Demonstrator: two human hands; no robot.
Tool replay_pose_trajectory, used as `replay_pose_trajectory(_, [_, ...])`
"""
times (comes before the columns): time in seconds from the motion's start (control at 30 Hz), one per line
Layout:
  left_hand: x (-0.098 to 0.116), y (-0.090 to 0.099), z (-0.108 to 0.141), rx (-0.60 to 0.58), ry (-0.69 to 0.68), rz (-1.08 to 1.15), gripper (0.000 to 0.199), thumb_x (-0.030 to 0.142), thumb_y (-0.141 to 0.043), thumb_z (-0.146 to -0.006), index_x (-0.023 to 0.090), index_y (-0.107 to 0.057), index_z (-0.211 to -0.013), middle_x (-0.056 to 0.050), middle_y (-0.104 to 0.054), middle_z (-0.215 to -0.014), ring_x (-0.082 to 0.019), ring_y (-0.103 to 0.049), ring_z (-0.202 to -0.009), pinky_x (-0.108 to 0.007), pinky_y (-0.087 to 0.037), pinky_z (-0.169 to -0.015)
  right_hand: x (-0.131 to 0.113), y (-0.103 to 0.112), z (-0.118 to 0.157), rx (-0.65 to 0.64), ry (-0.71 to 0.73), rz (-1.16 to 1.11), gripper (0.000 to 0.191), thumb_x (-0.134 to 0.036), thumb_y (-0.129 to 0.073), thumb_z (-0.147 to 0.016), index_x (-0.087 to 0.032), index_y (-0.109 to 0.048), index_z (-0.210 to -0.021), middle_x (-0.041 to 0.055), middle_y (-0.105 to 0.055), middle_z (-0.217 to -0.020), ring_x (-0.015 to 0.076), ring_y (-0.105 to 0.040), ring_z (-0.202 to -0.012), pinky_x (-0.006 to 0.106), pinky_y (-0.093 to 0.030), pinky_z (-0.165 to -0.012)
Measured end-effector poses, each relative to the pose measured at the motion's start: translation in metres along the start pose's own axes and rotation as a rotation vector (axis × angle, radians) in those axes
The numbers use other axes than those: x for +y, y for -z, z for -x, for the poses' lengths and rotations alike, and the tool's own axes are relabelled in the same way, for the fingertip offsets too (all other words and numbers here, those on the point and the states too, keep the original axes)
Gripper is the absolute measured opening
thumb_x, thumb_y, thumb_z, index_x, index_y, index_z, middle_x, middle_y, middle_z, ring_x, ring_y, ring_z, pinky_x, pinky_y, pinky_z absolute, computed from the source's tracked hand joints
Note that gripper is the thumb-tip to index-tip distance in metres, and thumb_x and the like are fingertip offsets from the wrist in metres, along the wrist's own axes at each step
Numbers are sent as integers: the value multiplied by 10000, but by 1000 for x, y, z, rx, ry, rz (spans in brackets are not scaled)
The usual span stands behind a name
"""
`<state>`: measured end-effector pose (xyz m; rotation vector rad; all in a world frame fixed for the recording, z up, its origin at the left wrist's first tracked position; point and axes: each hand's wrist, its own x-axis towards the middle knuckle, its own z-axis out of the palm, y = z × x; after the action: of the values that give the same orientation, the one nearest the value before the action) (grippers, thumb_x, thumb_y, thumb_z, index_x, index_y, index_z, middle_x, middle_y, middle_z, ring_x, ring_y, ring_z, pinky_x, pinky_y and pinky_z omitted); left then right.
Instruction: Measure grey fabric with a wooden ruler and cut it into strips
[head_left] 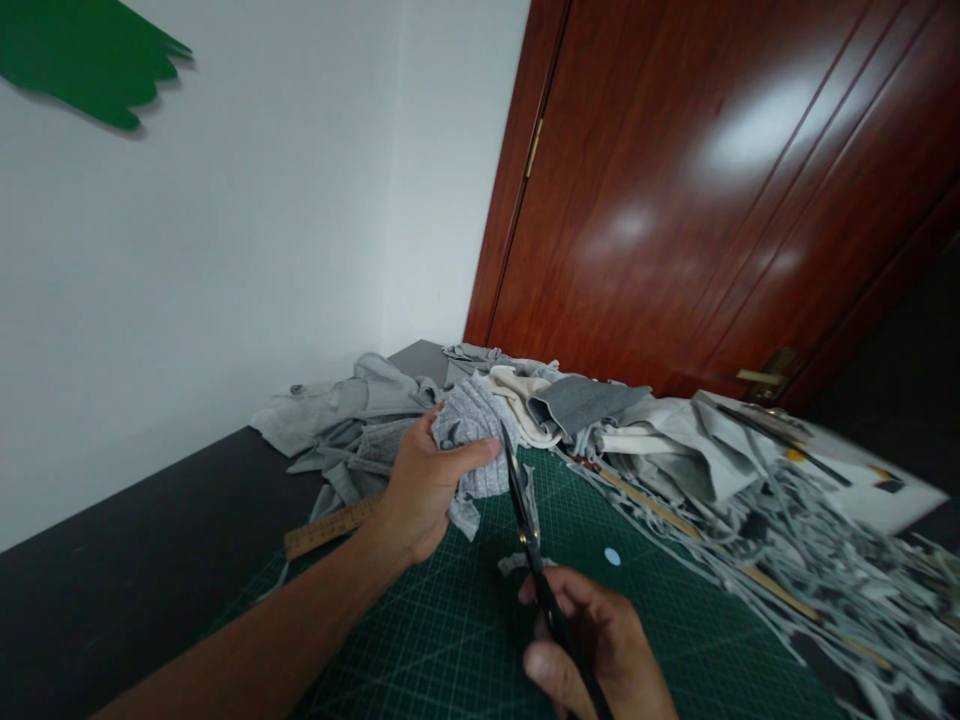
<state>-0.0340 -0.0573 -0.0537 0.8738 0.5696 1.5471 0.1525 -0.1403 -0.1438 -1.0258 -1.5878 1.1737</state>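
My left hand point(431, 480) grips a bunched piece of heather-grey fabric point(472, 415), its thumb pressed on top near the right edge. In my right hand point(589, 640) is a pair of black-handled scissors point(523, 505), pointing away from me. Their blades run along the right edge of the grey fabric, with a narrow strip hanging beside them. Whether the blades are biting into the cloth I cannot tell. A small grey scrap point(514, 564) lies on the green cutting mat point(420, 620) below the scissors.
Heaped grey fabric point(360, 405) lies behind my left hand, near a wooden ruler point(330, 528). More folded cloth point(592, 405) is piled at the back. Many thin fabric strips point(810, 560) and a long wooden stick point(652, 505) lie to the right. A pale round disc point(613, 556) rests on the mat.
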Motion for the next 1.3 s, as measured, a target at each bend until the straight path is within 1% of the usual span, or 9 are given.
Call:
replay_pose_trajectory(0.13, [-2,1,-1,10,4,-23,567,123,-925,-564,123,-712,-1090,-97,-805,-1015,-229,-768,-817,-326,-613,-759,1,0,1,10,2,-1,593,-696,-809,-741,-200,-697,-1047,-67,-449,-632,86,-375,-458,236,-271,-438])
replay_pose_trajectory(0.27, [-2,1,0,8,6,-37,554,123,-919,-565,117,-715,-1080,-94,-799,-1005,-211,-754,-781,-321,-608,-744,0,-1,1,19,22,19,553,-675,-812,-756,-202,-703,-1021,-73,-439,-600,96,-384,-469,248,-279,-468])
replay_pose_trajectory(0.43, [0,1,0,5,30,-33,561,119,-911,-553,121,-715,-1078,-93,-793,-1007,-229,-757,-811,-333,-607,-751,-2,-3,1,49,13,43,556,-694,-807,-747,-207,-703,-994,-64,-467,-581,108,-384,-477,250,-274,-471])
replay_pose_trajectory(0.67, [1,0,1,-4,36,-41,500,116,-899,-551,138,-726,-1020,-76,-791,-975,-230,-754,-807,-331,-606,-741,1,-6,1,62,-42,31,553,-688,-815,-738,-211,-688,-987,-73,-437,-575,94,-346,-458,246,-218,-456])
replay_pose_trajectory(0.8, [1,0,1,-5,45,-26,504,104,-903,-548,138,-738,-1023,-81,-797,-988,-231,-758,-809,-328,-605,-743,3,-6,0,75,-7,55,538,-690,-808,-738,-207,-689,-942,-69,-414,-582,102,-321,-507,257,-224,-493])
replay_pose_trajectory(0.97, [1,1,-1,-16,40,-21,378,190,-919,-609,141,-769,-953,-53,-795,-897,-188,-733,-727,-296,-593,-710,2,-5,1,59,-71,45,561,-705,-802,-736,-208,-692,-974,-65,-405,-603,98,-325,-489,240,-214,-456])
replay_pose_trajectory(1.03, [1,2,-2,-4,35,-24,349,226,-928,-622,140,-777,-926,-51,-795,-869,-182,-725,-700,-293,-589,-697,2,-5,1,59,-60,49,561,-708,-806,-732,-209,-693,-962,-66,-406,-593,100,-323,-495,239,-227,-458])
replay_pose_trajectory(1.2, [3,3,-3,-10,42,-31,319,238,-932,-627,139,-787,-894,-60,-797,-835,-198,-737,-725,-303,-586,-721,3,-4,2,44,-57,46,575,-712,-823,-716,-208,-699,-965,-63,-433,-596,100,-349,-482,235,-241,-443])
replay_pose_trajectory(1.3, [5,3,-3,1,54,-24,293,243,-923,-631,138,-791,-871,-63,-795,-820,-207,-741,-721,-303,-586,-700,2,-4,3,47,-61,48,577,-705,-828,-716,-210,-705,-987,-64,-434,-604,100,-362,-472,236,-253,-439])
